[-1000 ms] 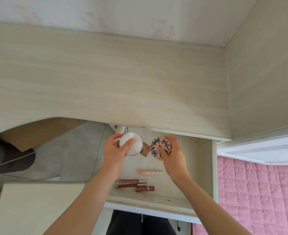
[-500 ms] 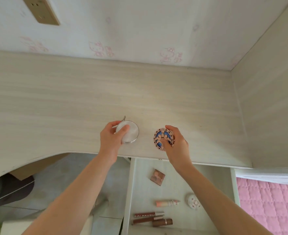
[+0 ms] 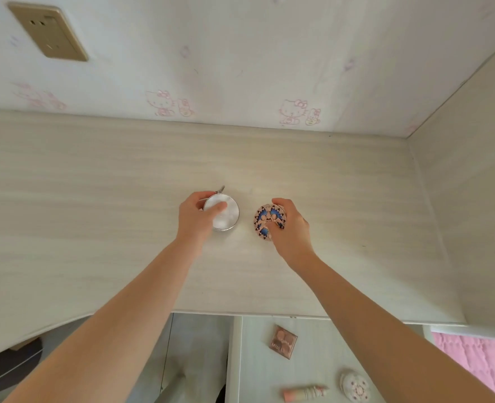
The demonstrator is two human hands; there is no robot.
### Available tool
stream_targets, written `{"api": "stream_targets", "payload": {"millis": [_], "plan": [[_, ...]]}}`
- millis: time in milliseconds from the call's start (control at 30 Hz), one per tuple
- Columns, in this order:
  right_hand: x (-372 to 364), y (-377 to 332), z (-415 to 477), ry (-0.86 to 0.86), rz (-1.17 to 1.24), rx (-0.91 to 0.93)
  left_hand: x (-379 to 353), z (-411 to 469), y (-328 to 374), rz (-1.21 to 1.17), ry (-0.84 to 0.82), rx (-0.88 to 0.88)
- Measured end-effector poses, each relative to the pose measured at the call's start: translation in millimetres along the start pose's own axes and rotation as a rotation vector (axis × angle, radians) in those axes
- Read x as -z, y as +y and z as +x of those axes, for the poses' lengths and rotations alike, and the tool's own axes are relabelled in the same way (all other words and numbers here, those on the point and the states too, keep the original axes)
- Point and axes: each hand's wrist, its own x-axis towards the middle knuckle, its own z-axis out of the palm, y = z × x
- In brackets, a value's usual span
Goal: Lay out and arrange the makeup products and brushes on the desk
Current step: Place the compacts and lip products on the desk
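**Two round compacts held over the middle of the bench**

Seen from the head camera, the pale wood-grain bench (image 3: 94,213) runs wide from left to right. Its far edge meets a wall with faint pink cartoon cats and a brass-coloured socket (image 3: 48,32) high on the left. On the right a tall side panel (image 3: 473,199) closes it off at the corner. The near edge is straight on the right and curves away toward the left. Open surface lies on every side of the hands, most of it to the left and toward the wall.

The left hand (image 3: 195,221) grips a round white compact (image 3: 225,218), thumb across its glossy lid and fingers curled round the far rim. A small metal piece (image 3: 221,189) sticks out just behind it. The right hand (image 3: 292,231) holds a second round compact (image 3: 266,221) by its edge, tilted so its face shows: pinkish, with blue and dark triangle patterning. The two compacts are near each other, with a narrow strip of bench between them. Both are down at the surface, mid-bench, though I cannot tell whether either actually rests on it.

Below the near edge an open drawer (image 3: 257,359) shows under the right forearm. In it lie a square brown palette (image 3: 283,341), a peach-coloured tube (image 3: 304,392) on its side, and a small round white case (image 3: 354,386) just beside the tube. All three lie apart from one another. A pink quilt (image 3: 479,362) fills the lower right corner beyond the drawer.
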Motion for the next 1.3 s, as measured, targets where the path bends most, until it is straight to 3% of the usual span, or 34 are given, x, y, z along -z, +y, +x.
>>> {"api": "stream_targets", "payload": {"millis": [233,567,700,833,967,1100,1300], "plan": [[-6,4,26,0.027,0.023,-0.037,-12,18,-1,0.085,-0.057,-0.029],[-2,14,43,-0.018,-0.321,0.024,-18,34,-8,0.441,-0.148,-0.188],[-4,17,45,-0.011,-0.361,0.038,-22,36,-9,0.643,-0.129,-0.266],[-4,20,45,0.014,-0.385,0.079,-22,37,-9,0.657,-0.122,-0.277],[-7,24,31,0.075,-0.457,0.260,-24,16,-18,0.735,-0.033,-0.500],[-12,33,20,0.067,-0.661,0.431,-23,1,-38,0.874,-0.094,-0.817],[-15,43,25,0.077,-0.720,0.465,-29,8,-40,0.909,-0.114,-0.842]]}}
